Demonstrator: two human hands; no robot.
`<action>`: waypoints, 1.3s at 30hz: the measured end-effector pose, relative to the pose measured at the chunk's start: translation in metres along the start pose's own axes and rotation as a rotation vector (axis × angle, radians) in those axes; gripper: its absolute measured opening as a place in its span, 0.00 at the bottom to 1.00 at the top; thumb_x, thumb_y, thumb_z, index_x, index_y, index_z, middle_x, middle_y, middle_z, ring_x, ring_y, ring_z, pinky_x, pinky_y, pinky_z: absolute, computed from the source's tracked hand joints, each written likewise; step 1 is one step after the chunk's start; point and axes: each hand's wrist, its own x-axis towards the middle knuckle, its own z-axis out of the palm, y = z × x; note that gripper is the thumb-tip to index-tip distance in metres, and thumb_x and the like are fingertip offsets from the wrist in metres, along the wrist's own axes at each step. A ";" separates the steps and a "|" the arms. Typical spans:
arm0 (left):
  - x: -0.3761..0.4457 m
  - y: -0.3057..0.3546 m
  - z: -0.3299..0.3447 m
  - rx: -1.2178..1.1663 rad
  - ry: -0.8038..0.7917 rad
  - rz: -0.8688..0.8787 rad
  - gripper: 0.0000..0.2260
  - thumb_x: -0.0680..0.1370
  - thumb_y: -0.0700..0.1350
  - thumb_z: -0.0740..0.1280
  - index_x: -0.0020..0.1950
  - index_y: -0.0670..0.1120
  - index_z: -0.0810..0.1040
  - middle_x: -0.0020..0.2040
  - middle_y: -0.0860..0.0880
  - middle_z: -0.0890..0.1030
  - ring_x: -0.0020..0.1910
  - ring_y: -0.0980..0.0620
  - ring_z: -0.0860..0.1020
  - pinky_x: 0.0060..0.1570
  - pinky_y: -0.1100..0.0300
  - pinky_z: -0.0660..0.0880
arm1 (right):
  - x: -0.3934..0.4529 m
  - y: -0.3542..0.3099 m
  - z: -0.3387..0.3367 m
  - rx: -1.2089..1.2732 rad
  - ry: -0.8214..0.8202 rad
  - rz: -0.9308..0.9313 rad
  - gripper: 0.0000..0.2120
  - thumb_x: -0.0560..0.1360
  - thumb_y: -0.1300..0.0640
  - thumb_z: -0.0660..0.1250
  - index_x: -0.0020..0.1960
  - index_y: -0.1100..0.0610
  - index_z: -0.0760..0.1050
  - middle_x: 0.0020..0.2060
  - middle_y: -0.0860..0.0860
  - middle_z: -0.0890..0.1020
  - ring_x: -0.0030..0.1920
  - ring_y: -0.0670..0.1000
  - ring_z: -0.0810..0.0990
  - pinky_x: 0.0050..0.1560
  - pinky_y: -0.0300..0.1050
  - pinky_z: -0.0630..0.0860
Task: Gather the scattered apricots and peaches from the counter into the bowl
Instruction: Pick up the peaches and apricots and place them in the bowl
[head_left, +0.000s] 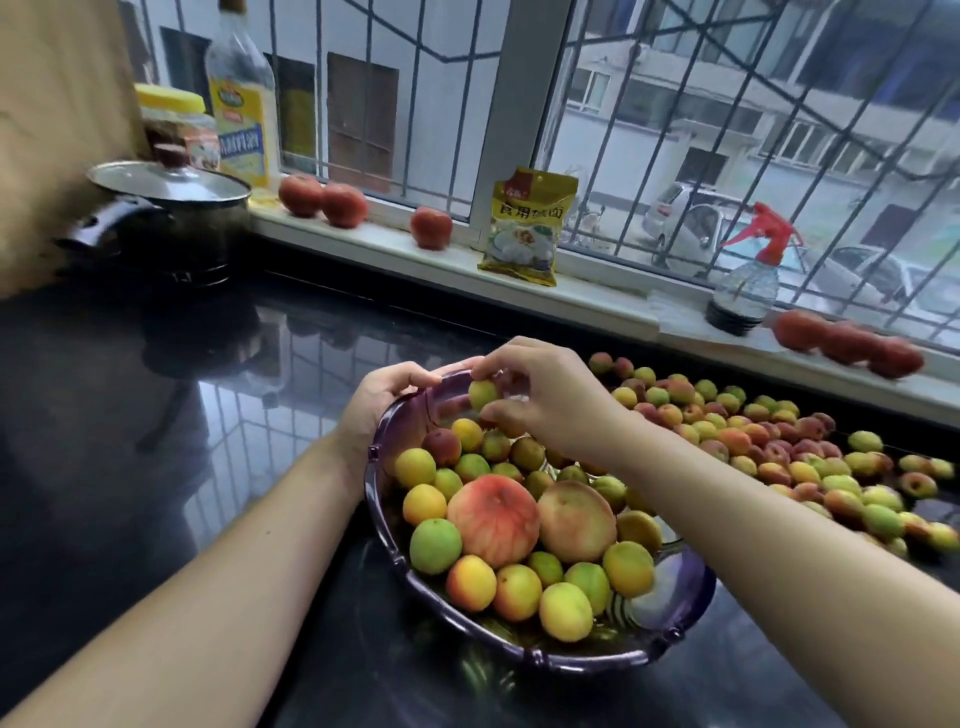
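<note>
Task approx. half done, maybe less. Purple glass bowl (675, 587) on the black worktop (156, 415) already holds a heap: two peaches (493, 519) in the middle w/ many apricots around them. Left hand (379, 400) grips the far rim, fingers curled over it. Right hand (540, 395) is over the far side of the bowl, fingertips pinching a green-yellow apricot (482, 394), not yet let go. Still to do: big spread of loose apricots (769, 441) on the worktop right of the bowl, toward the windowsill (597, 301).
</note>
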 end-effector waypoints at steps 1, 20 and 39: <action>0.000 0.000 -0.001 0.001 0.000 -0.006 0.29 0.79 0.45 0.54 0.81 0.41 0.70 0.71 0.34 0.76 0.55 0.38 0.84 0.49 0.48 0.85 | 0.001 0.000 0.002 -0.048 -0.003 -0.018 0.15 0.72 0.57 0.77 0.58 0.50 0.80 0.50 0.44 0.77 0.49 0.47 0.78 0.52 0.50 0.79; -0.002 0.002 0.000 0.082 0.073 0.008 0.29 0.77 0.44 0.57 0.79 0.43 0.73 0.75 0.35 0.76 0.72 0.37 0.77 0.64 0.45 0.80 | 0.003 -0.009 -0.015 -0.336 -0.195 -0.074 0.20 0.78 0.62 0.67 0.67 0.47 0.76 0.60 0.45 0.76 0.57 0.48 0.77 0.57 0.46 0.77; 0.005 0.003 -0.019 0.105 -0.037 -0.021 0.32 0.76 0.41 0.56 0.83 0.42 0.66 0.80 0.31 0.67 0.81 0.32 0.64 0.81 0.37 0.59 | 0.048 0.164 -0.017 -0.881 -0.316 0.389 0.21 0.81 0.55 0.62 0.73 0.49 0.70 0.65 0.55 0.75 0.63 0.57 0.77 0.69 0.55 0.67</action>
